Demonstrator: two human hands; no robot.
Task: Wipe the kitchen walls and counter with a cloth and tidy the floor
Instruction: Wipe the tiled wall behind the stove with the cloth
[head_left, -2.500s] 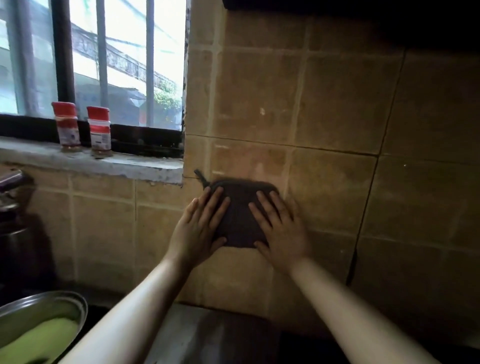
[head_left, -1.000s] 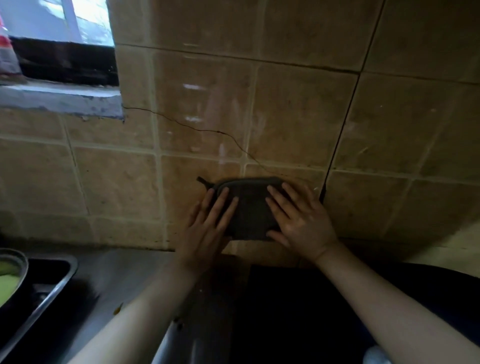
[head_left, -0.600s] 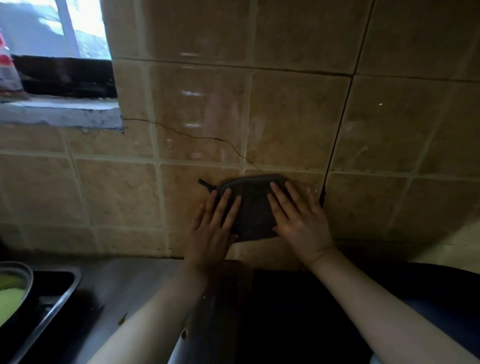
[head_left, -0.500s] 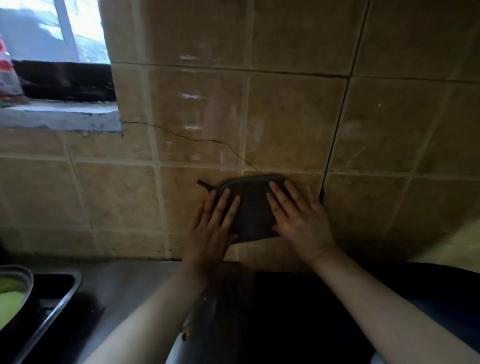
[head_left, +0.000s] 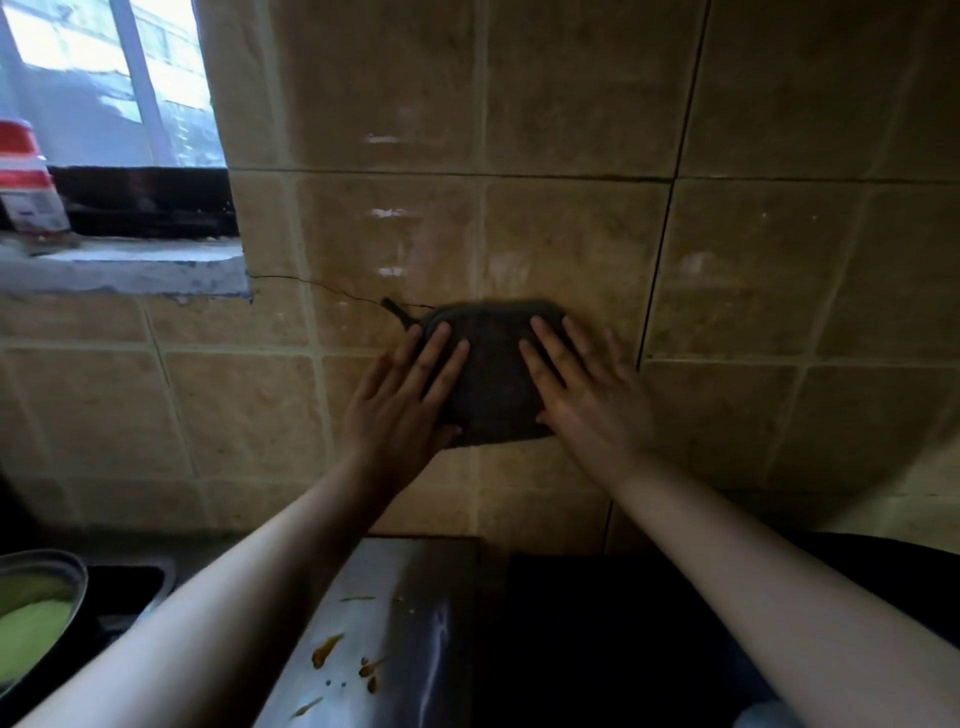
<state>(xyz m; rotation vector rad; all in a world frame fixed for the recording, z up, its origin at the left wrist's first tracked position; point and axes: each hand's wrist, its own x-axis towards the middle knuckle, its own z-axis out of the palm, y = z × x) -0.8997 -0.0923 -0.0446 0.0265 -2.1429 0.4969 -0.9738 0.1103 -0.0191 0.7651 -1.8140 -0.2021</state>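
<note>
Two flat hands press a dark grey cloth (head_left: 493, 374) against the tan tiled wall (head_left: 571, 234), right of the window sill (head_left: 124, 273): left hand (head_left: 402, 395) on its left edge, right hand (head_left: 587, 389) on its right, fingers straight. Below the cloth, orange splatters (head_left: 324, 657) mark the steel bench (head_left: 395, 623).

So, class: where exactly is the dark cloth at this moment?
In the head view, the cloth lies flat against the tiled wall, centre frame, pressed between the left hand and right hand.
</note>
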